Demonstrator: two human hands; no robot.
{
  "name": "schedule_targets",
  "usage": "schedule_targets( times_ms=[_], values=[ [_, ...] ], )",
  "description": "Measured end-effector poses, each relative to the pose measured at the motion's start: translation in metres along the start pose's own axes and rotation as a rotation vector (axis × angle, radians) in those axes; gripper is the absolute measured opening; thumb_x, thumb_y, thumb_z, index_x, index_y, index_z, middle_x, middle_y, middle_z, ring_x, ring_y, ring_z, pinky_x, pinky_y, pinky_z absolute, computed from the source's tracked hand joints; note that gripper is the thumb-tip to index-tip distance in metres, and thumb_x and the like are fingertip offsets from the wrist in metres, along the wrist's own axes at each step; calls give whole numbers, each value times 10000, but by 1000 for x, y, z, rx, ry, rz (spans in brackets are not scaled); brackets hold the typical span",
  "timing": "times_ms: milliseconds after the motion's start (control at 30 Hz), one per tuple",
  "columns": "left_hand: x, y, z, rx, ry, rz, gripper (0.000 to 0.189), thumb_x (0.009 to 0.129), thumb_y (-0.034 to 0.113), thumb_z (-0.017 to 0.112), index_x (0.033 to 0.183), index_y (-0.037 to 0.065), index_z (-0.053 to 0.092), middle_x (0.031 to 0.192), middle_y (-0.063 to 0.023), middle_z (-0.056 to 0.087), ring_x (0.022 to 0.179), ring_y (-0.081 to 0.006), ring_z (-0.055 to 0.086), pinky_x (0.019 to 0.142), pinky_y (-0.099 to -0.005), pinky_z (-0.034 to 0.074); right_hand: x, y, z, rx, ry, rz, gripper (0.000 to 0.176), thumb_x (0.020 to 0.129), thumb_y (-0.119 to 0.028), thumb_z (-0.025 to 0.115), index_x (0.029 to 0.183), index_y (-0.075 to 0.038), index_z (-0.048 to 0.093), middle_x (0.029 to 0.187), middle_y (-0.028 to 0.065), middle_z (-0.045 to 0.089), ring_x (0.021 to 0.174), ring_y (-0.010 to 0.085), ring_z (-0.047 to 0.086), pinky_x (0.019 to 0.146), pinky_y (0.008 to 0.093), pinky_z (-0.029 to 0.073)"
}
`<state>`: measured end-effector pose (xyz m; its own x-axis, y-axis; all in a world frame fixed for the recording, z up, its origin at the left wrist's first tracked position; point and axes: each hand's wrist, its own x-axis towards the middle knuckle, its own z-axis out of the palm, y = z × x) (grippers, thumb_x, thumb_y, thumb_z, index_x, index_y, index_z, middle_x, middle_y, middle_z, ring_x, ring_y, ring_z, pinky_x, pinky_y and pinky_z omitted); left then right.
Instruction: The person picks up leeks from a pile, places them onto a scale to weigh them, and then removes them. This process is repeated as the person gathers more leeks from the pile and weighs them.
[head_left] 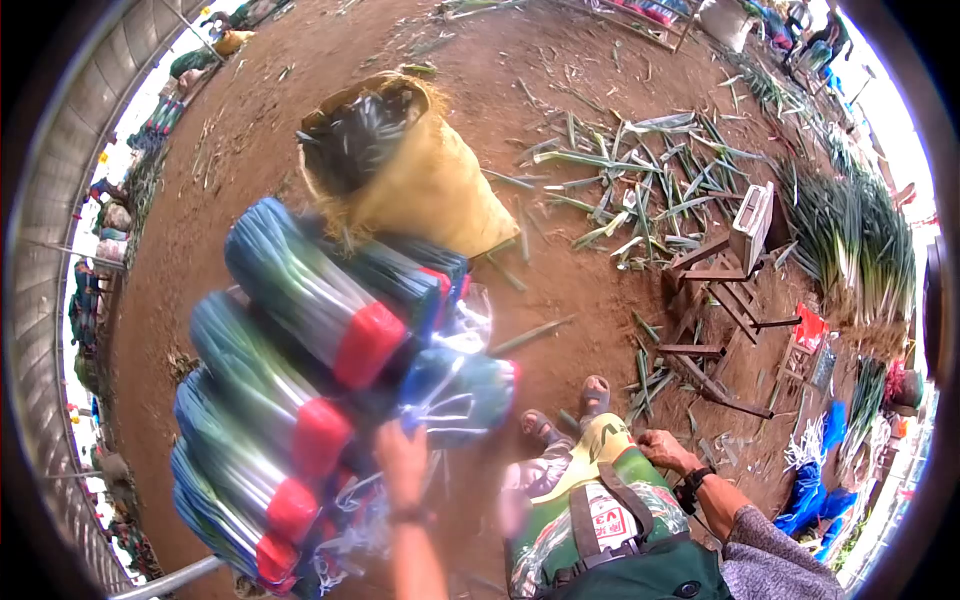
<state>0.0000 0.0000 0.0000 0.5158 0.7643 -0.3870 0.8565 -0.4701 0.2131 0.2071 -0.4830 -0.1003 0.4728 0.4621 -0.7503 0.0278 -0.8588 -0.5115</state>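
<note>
My left hand is at the edge of a blue plastic bundle with white strips on it; its fingertips are blurred against the plastic. Beside it lie stacked bundles of long green onions in clear blue wrapping, with red-wrapped ends. My right hand, with a dark watch on the wrist, has its fingers curled at the side of the green and yellow apron over my lap. What those fingers hold, if anything, is hidden.
A yellow woven sack full of dark leaves lies tilted beyond the bundles. Loose leaves litter the dirt floor. Wooden stools stand at the right, near a big onion pile. People are at the far top right.
</note>
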Motion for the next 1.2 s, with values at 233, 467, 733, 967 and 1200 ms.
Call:
schedule_targets(
  times_ms=[233,467,733,967,1200],
  values=[
    [-34,-19,50,-135,204,125,572,899,182,723,1387,-25,510,1356,-286,553,1258,-435,540,1039,-443,465,1,43,-13,55,-1,-44,296,844,-246,649,956,20,714,928,264,697,882,407,691,779,452,535],
    [-115,-9,92,-203,-332,-21,410,891,247,709,1227,16,673,1149,-221,703,1093,-353,669,934,-408,519,2,89,-38,146,56,14,284,840,-231,604,910,14,729,913,265,694,884,409,689,769,450,547],
    [-146,5,132,-222,-602,104,375,882,266,694,1167,23,713,992,-157,745,888,-233,710,768,-349,551,-54,120,-33,290,259,259,355,772,-191,657,1068,-5,723,1026,254,721,985,382,701,853,420,548],
    [-84,23,147,-423,-704,290,364,903,218,677,1158,-41,689,922,-115,741,797,-198,715,681,-308,563,-157,152,60,578,270,507,332,798,-179,596,1030,31,711,909,266,714,866,352,729,764,432,571],
    [-14,10,210,-43,-583,1057,183,805,163,706,972,89,727,851,-112,706,715,-276,679,611,-407,548,-228,183,208,511,239,593,309,820,-205,595,1018,-22,746,907,191,747,821,329,736,746,434,589]
  ],
)
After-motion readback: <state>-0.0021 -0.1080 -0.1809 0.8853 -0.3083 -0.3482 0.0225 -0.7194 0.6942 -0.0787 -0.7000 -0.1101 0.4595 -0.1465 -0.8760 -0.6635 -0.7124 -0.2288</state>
